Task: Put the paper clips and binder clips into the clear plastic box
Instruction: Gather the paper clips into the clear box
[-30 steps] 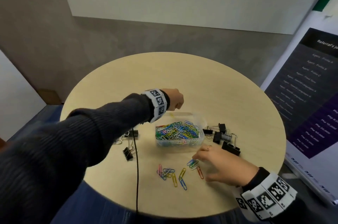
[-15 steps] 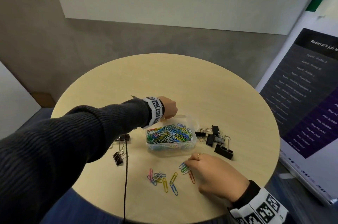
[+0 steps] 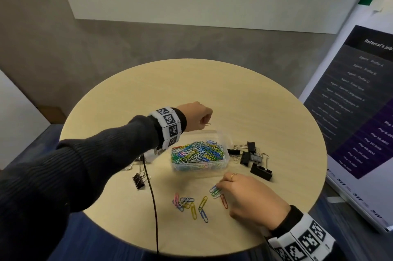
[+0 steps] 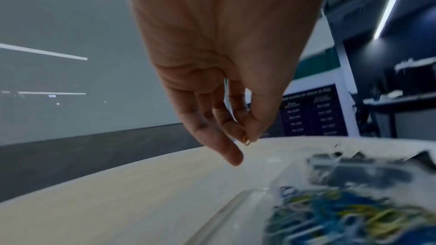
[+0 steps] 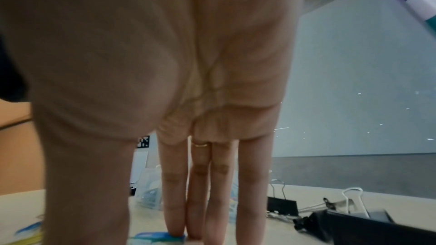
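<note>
As I lean over the round table [image 3: 244,94], my right hand [image 3: 246,199] lies nearest, fingers straight and flat, pressing a small bunch of paper clips [image 3: 215,191] against the wood; more loose clips [image 3: 191,204] lie just to its left. Beyond sits the box [image 3: 200,155], already heaped with coloured clips. Black binder clips [image 3: 253,159] wait on its right, and others [image 3: 139,179] on its left. Farthest, my left hand [image 3: 196,117] hovers above the box's far edge, pinching one yellow clip [image 4: 246,140]. I judge this the dropping step: next, loosen that pinch over the box, then gather the bunch.
</note>
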